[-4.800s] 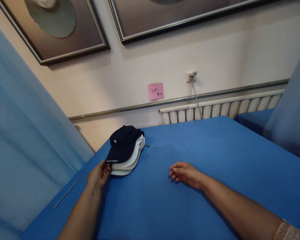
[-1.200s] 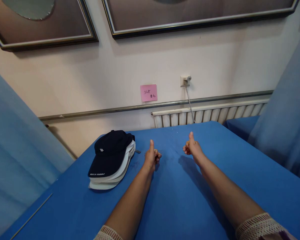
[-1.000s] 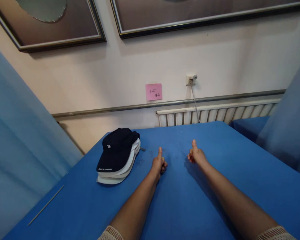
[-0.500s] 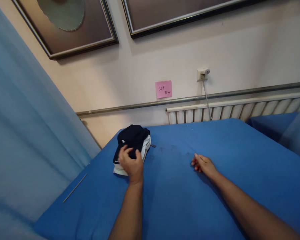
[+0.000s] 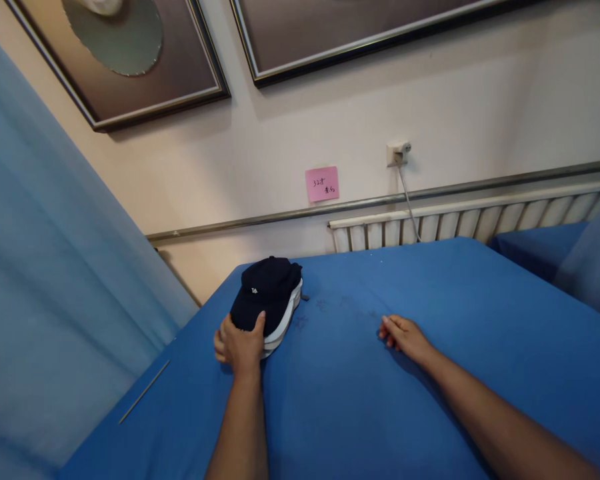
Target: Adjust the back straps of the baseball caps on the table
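Your left hand (image 5: 241,343) grips the brims of the cap stack (image 5: 267,293), thumb on top; the stack sits near the surface's (image 5: 360,413) far-left corner; your right hand (image 5: 403,335) is loosely curled, holding nothing; a thin rod (image 5: 144,392) lies by the left edge, beside the curtain (image 5: 55,233).

There are two hands, one left hand (image 5: 241,345) and one right hand (image 5: 404,337), one dark cap (image 5: 267,287) over at least two pale caps (image 5: 284,325), the exact number hidden, one thin stick (image 5: 144,392), one pink note (image 5: 322,185), one wall socket (image 5: 394,155), one cord (image 5: 407,199), one radiator (image 5: 430,225), one metal rail (image 5: 280,217), two framed pictures (image 5: 190,70) and two blue curtains (image 5: 55,267)
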`<state>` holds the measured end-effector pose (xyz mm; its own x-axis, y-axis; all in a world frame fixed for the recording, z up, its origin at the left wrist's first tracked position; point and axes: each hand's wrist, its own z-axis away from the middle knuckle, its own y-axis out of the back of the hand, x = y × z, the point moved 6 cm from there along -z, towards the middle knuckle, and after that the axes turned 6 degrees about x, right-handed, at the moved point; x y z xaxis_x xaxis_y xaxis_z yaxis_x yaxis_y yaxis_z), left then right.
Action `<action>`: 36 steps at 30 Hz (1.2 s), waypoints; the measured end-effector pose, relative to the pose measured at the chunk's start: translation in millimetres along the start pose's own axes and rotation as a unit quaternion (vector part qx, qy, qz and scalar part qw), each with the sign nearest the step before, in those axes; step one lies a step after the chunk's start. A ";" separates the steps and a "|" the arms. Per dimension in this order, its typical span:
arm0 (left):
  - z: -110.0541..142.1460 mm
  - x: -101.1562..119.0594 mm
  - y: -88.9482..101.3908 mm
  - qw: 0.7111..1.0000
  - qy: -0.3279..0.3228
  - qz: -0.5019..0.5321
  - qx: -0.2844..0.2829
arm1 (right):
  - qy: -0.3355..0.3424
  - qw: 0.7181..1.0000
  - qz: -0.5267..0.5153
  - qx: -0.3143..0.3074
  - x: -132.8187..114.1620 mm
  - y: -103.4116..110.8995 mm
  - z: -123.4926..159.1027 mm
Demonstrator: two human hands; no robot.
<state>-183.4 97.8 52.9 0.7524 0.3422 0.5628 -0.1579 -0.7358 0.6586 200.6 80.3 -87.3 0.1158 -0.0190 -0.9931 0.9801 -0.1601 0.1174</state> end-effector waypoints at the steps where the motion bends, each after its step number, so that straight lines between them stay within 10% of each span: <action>1: 1.2 2.9 0.9 1.000 -0.016 -0.003 0.009 | 0.003 1.000 0.008 -0.001 0.4 0.0 -0.4; 14: 21.8 34.8 -7.0 0.980 -0.177 -0.094 -0.009 | 0.012 0.997 0.074 -0.029 5.7 -1.1 -2.8; 26: 27.2 39.7 5.8 0.971 -0.151 0.180 0.044 | 0.032 0.997 0.075 -0.016 13.9 -3.5 -8.2; 32: 78.7 17.0 -39.0 0.785 0.248 0.523 -0.223 | 0.034 0.994 0.102 -0.020 16.7 -3.5 -9.2; 36: 92.4 15.0 -43.6 0.685 0.375 0.568 -0.260 | 0.034 0.994 0.105 -0.024 16.4 -3.2 -8.3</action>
<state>-106.1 81.0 -13.5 -0.5535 0.0692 0.8299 -0.7230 -0.5345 -0.4377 200.8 88.7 -103.9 0.3274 0.0192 -0.9447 0.9397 -0.1115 0.3234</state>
